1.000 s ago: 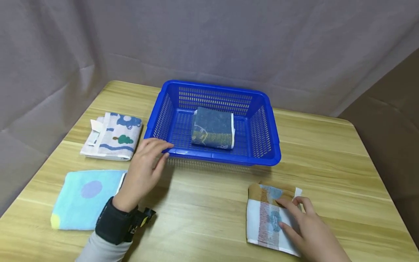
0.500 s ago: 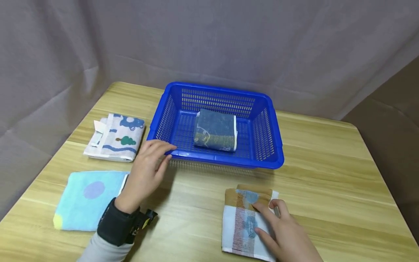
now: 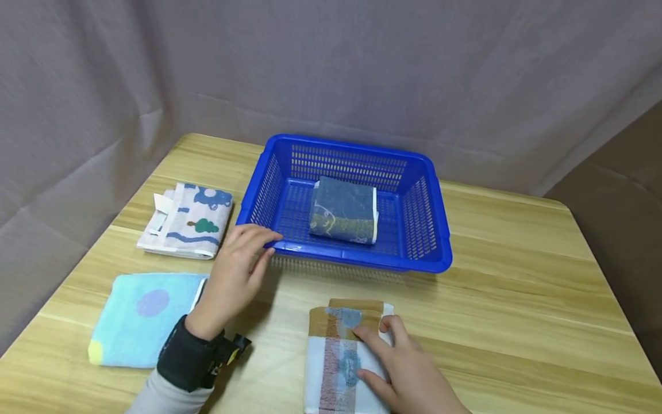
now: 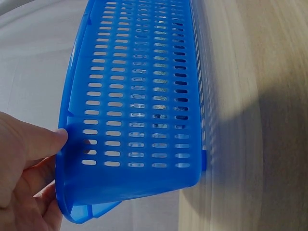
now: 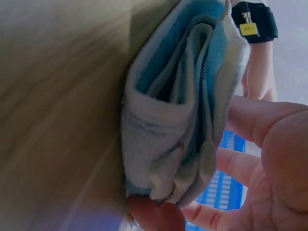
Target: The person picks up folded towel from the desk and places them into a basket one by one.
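My left hand (image 3: pixel 240 273) pinches the near left rim of a blue plastic basket (image 3: pixel 357 261); in the left wrist view the thumb lies outside the rim and fingers curl behind it. A folded dark blue-grey towel (image 3: pixel 345 198) lies inside the basket. In front of the basket, my right hand (image 3: pixel 405 365) holds a folded white and brown towel (image 3: pixel 318 351) by its right side. Layered folds of that towel (image 5: pixel 154 120) show in the right wrist view, with fingers curled under its end and the thumb on its face.
Left of the basket lies a folded white towel with blue and green patterns (image 3: pixel 193 227). A light blue folded towel (image 3: pixel 129 305) with a purple dot sits nearer, partly behind my left forearm. Everything rests on a wooden table (image 3: pixel 517 287) before a grey curtain (image 3: pixel 362 69).
My right hand has moved left across the table with the white and brown towel. The left hand keeps its hold on the basket rim. The head view has shifted slightly.
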`<state>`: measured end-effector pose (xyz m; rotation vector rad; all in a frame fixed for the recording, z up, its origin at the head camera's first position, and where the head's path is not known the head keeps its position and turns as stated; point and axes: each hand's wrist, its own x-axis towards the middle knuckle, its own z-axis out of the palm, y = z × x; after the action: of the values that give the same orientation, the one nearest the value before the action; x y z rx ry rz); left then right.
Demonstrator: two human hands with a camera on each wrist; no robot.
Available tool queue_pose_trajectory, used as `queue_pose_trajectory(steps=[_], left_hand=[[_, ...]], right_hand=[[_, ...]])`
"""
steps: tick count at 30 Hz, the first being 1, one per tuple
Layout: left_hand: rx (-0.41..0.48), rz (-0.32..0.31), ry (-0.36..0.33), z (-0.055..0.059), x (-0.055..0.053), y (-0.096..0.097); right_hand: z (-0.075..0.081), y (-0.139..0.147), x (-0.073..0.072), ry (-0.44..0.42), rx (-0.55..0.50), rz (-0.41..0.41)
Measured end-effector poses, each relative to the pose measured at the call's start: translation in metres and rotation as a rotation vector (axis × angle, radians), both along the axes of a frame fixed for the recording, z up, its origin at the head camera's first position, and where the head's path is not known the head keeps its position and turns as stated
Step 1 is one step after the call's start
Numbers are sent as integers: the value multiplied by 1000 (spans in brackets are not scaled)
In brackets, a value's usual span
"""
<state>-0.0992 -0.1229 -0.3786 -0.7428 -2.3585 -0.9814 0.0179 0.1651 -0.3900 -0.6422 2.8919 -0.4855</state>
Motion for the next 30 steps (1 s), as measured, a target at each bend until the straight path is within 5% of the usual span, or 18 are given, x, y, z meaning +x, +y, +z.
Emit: queue_pose_trajectory(steps=[7,23,27,30], left_hand=[[2,7,5,-2,1,1],[9,11,32,-4,0,3],[7,4,29,-3,1,3],[7,-3,23,0,5,3]], right_hand=[[-3,-10,-2,-15,-33,61],[-4,-8,-5,-77,-135,51],[-5,0,-5,-92,-199,22],[-4,5,-4,-101,-285,-73]])
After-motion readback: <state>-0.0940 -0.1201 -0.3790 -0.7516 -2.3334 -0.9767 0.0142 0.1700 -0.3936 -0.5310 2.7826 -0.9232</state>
